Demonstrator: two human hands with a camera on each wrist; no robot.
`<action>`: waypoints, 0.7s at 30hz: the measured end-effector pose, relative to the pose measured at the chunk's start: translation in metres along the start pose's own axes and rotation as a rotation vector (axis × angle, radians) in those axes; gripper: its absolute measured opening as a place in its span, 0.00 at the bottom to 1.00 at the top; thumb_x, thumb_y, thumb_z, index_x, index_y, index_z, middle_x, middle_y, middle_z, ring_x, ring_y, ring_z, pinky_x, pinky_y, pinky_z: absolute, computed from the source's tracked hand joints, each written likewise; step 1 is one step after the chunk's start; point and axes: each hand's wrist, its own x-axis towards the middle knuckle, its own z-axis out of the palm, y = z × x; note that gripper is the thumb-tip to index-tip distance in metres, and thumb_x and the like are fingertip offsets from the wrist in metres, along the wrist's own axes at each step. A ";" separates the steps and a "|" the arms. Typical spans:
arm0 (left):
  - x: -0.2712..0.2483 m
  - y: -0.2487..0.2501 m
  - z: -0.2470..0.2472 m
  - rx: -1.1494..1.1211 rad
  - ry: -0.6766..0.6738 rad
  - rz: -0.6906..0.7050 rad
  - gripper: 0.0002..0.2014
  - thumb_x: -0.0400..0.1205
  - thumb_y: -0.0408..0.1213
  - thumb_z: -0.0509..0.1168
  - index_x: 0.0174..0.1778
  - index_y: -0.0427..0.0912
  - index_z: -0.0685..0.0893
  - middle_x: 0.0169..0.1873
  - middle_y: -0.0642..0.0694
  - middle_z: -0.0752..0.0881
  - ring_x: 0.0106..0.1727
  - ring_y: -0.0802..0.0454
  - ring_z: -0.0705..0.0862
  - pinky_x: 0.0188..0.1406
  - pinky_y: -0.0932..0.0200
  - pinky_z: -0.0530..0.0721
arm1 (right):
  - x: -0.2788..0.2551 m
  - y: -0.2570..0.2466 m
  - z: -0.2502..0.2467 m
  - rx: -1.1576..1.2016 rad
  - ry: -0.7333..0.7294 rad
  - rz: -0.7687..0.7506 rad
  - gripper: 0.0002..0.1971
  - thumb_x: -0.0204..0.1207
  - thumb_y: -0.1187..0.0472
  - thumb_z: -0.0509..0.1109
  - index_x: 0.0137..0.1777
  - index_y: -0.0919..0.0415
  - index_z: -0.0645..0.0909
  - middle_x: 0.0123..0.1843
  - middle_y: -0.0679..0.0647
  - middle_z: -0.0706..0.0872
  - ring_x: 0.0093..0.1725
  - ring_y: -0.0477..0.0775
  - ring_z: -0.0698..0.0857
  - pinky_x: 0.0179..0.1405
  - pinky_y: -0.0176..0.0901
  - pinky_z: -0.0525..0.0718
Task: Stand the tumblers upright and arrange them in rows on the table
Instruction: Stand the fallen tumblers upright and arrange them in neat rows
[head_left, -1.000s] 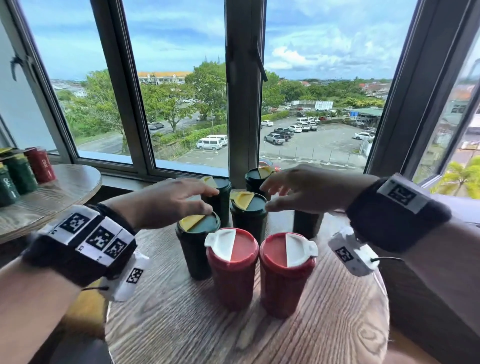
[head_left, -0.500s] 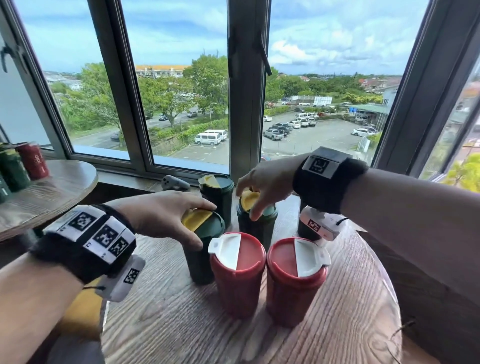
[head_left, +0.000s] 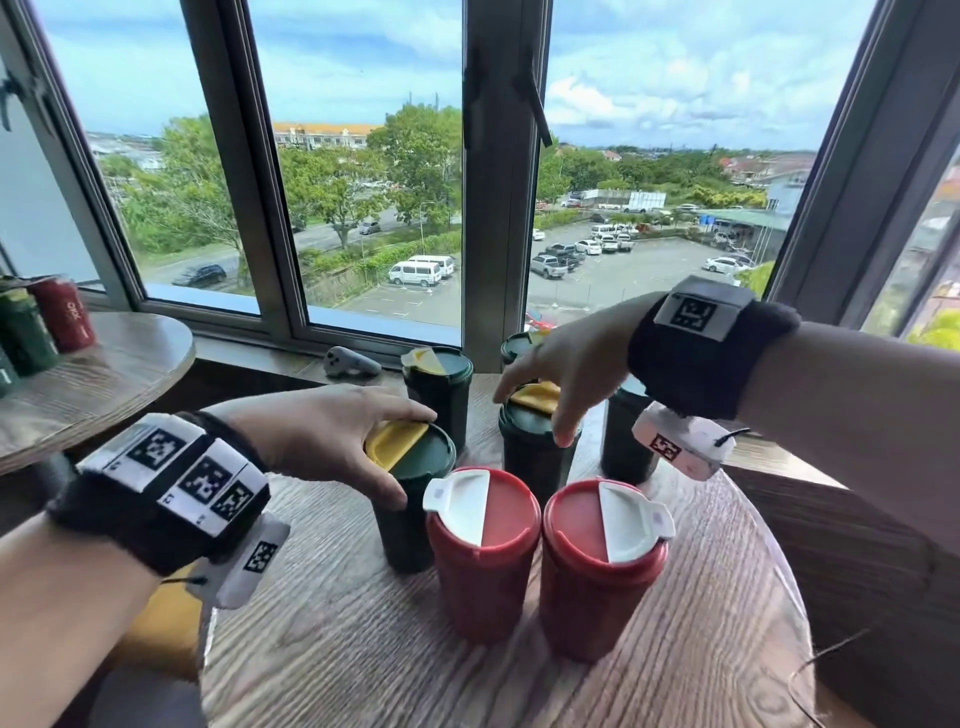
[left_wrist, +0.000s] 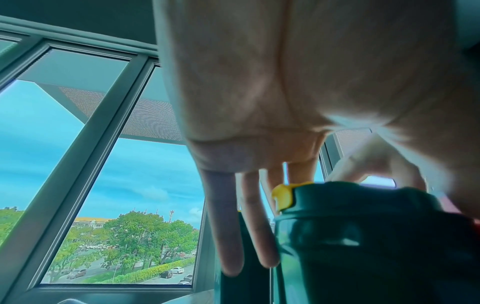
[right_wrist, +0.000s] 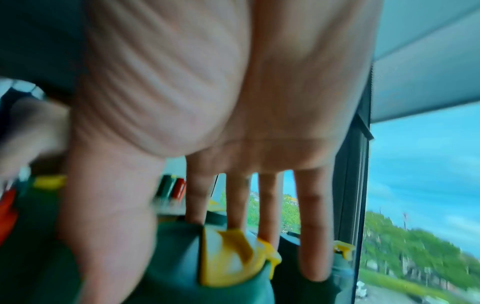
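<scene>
On the round wooden table (head_left: 363, 649) all the tumblers stand upright. In front are two red ones (head_left: 483, 571) (head_left: 597, 587) with white lids. Behind them stand several dark green ones with yellow lid flaps. My left hand (head_left: 400, 457) grips the lid of the front-left green tumbler (head_left: 410, 525) from above; its fingers (left_wrist: 228, 226) hang down beside that tumbler (left_wrist: 363, 236). My right hand (head_left: 532, 415) grips the lid of the middle green tumbler (head_left: 530, 467), and its fingers (right_wrist: 314, 226) drape over the lid (right_wrist: 182, 257). Other green tumblers stand at back left (head_left: 441, 395) and right (head_left: 623, 447).
A second round table (head_left: 104, 374) at the left carries a red can (head_left: 65, 322) and green cans (head_left: 26, 332). A grey controller (head_left: 348, 362) lies on the window sill. The window frame rises just behind the tumblers. A wooden ledge (head_left: 831, 519) borders the table's right side.
My left hand came back from the back-left green tumbler onto the front-left one. My right hand swung left from the rear tumbler and settled on the middle green one.
</scene>
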 end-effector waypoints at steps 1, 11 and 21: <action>0.000 -0.001 -0.001 0.000 -0.019 -0.003 0.48 0.68 0.55 0.82 0.85 0.60 0.67 0.75 0.65 0.73 0.76 0.63 0.71 0.73 0.65 0.67 | 0.001 0.000 0.003 -0.045 0.009 -0.001 0.42 0.73 0.45 0.81 0.86 0.33 0.67 0.87 0.49 0.73 0.82 0.58 0.75 0.78 0.62 0.78; 0.013 -0.004 -0.005 -0.070 0.043 -0.038 0.45 0.61 0.63 0.83 0.76 0.60 0.79 0.65 0.67 0.83 0.65 0.68 0.80 0.67 0.61 0.77 | 0.004 0.013 0.026 0.011 0.131 0.041 0.53 0.47 0.20 0.68 0.72 0.48 0.83 0.68 0.51 0.87 0.66 0.58 0.86 0.67 0.63 0.87; 0.051 0.045 -0.002 0.008 0.109 -0.019 0.40 0.69 0.58 0.80 0.77 0.50 0.79 0.64 0.52 0.84 0.61 0.53 0.82 0.58 0.57 0.78 | -0.022 0.025 0.039 0.194 0.226 0.073 0.47 0.48 0.22 0.72 0.62 0.53 0.88 0.59 0.54 0.90 0.58 0.59 0.90 0.59 0.63 0.91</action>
